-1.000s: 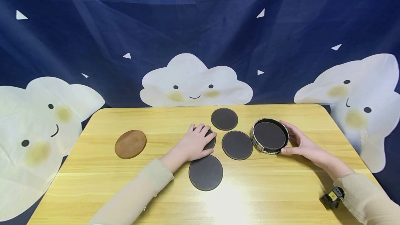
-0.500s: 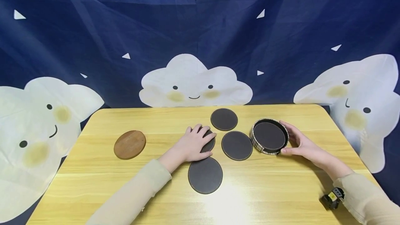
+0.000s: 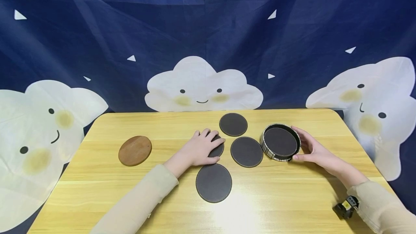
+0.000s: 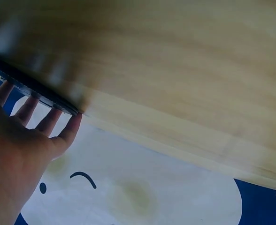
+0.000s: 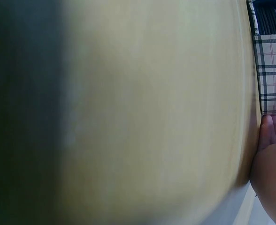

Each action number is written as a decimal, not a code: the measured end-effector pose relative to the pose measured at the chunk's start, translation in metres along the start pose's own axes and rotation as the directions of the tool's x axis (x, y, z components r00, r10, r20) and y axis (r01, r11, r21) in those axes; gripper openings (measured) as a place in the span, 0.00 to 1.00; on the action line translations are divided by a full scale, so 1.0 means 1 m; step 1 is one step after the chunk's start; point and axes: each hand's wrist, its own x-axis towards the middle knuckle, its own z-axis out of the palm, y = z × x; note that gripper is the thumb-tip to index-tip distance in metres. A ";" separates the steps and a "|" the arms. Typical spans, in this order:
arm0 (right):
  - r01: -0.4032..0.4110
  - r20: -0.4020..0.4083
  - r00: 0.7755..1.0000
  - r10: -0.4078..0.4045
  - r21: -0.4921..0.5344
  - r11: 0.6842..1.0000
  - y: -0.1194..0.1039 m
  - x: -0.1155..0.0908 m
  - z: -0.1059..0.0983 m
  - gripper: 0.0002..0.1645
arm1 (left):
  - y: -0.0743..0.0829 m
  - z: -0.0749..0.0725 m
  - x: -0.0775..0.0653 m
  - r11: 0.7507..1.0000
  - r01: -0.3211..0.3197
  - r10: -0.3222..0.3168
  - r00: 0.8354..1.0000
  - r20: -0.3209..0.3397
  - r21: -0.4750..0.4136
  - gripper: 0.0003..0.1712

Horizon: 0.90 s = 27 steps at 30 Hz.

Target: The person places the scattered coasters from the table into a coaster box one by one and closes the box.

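Observation:
Over a dark round coaster [image 3: 217, 147] near the table's middle lies my left hand [image 3: 199, 151], fingers spread to the rim and thumb at the near side. In the left wrist view, several fingertips [image 4: 74, 123] meet the edge of that dark disc [image 4: 34, 88]; the thumb is hidden. On the right, my right hand [image 3: 316, 152] grips the side of a plaid round coaster holder [image 3: 268, 151], thumb in front and fingers behind. A dark coaster [image 3: 280, 141] lies inside it. The right wrist view shows the holder's plaid wall [image 5: 272, 70] against the fingers [image 5: 268, 131].
Three more dark coasters lie flat: one at the back [image 3: 233, 124], one beside the holder [image 3: 247, 151], one nearer the front [image 3: 213, 183]. A brown wooden disc [image 3: 135, 150] rests on the left of the wooden table [image 3: 276, 198]. A dark blue curtain [image 3: 227, 28] hangs behind.
The left thumb has drawn slightly back and left, and the front coaster has slid a little toward me. The right hand and the holder stay in place.

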 end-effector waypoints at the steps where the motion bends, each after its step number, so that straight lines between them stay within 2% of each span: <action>1: 0.001 0.000 1.000 -0.001 0.000 1.000 0.000 0.000 0.000 0.60 | 0.000 0.000 0.001 1.000 0.003 -0.003 1.000 -0.001 -0.005 0.39; 9: 0.010 0.006 1.000 -0.010 0.010 1.000 0.000 0.000 0.000 0.59 | -0.003 0.002 0.007 1.000 0.022 -0.022 0.999 -0.030 0.001 0.38; 19: 0.005 0.013 1.000 -0.006 0.018 1.000 -0.001 -0.001 0.001 0.60 | 0.004 -0.008 0.015 0.999 -0.005 0.007 0.998 -0.059 0.035 0.40; 27: 0.008 0.009 1.000 -0.008 0.012 1.000 -0.003 -0.001 0.001 0.60 | 0.014 -0.013 0.031 0.998 -0.036 0.041 0.995 -0.092 0.058 0.40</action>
